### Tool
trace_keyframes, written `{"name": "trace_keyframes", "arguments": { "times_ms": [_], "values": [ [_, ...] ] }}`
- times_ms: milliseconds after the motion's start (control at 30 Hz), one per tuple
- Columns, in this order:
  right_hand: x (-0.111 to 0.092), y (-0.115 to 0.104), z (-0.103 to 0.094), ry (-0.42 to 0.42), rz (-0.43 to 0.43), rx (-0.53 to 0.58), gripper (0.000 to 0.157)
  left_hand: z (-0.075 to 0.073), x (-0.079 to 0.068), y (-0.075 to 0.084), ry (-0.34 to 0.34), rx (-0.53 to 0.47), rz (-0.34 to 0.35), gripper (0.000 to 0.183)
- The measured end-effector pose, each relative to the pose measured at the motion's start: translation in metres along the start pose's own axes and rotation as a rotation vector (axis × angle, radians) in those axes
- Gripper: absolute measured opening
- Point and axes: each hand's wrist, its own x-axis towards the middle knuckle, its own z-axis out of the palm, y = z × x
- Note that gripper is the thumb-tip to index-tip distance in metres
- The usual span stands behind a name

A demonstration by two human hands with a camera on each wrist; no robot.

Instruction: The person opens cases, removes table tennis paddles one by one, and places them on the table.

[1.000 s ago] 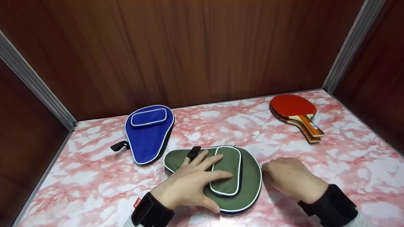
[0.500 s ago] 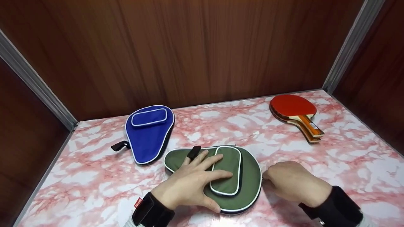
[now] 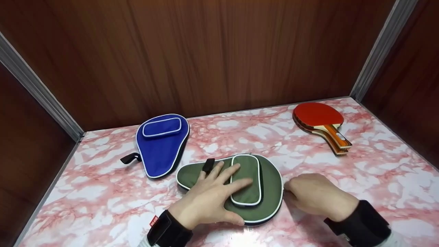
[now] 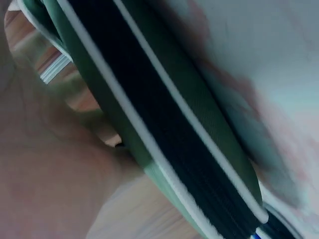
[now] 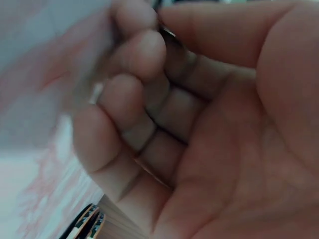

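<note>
One pear-shaped green case (image 3: pixel 250 167), white-piped fabric, flat on the marbled bench (image 3: pixel 253 135), left hand (image 3: pixel 210 202) spread wide atop, right hand (image 3: pixel 319 195) in narrow grip, pinching its rounded edge, one blue case (image 3: pixel 160 149), two stacked wooden-handled bats (image 3: pixel 318 114)

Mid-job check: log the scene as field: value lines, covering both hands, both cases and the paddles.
Left hand: fingers spread across the green case
Right hand: fingers curled, pinching at the green case's rounded edge; pinched part mostly hidden
Green case: pocket side up, narrow end toward the left
Blue case: pocket side up, farther back on the left, untouched
Paddles: two, stacked, red face up, back right
</note>
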Motion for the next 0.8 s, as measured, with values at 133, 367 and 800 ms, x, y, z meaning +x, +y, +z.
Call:
{"name": "trace_keyframes", "arguments": {
  "times_ms": [133, 367, 800],
  "values": [
    [0.005, 0.001, 0.006, 0.097, 0.023, -0.103, 0.022, -0.006, -0.002, -0.011, 0.048, -0.048, 0.002, 0.112],
    [0.010, 0.001, 0.009, 0.140, 0.053, -0.135, 0.018, -0.011, -0.003, -0.022, 0.074, -0.002, 0.003, 0.089],
    [0.011, 0.002, 0.011, 0.135, 0.033, -0.150, 0.023, -0.009, -0.004, -0.021, 0.046, -0.034, -0.034, 0.086]
  ]
}}
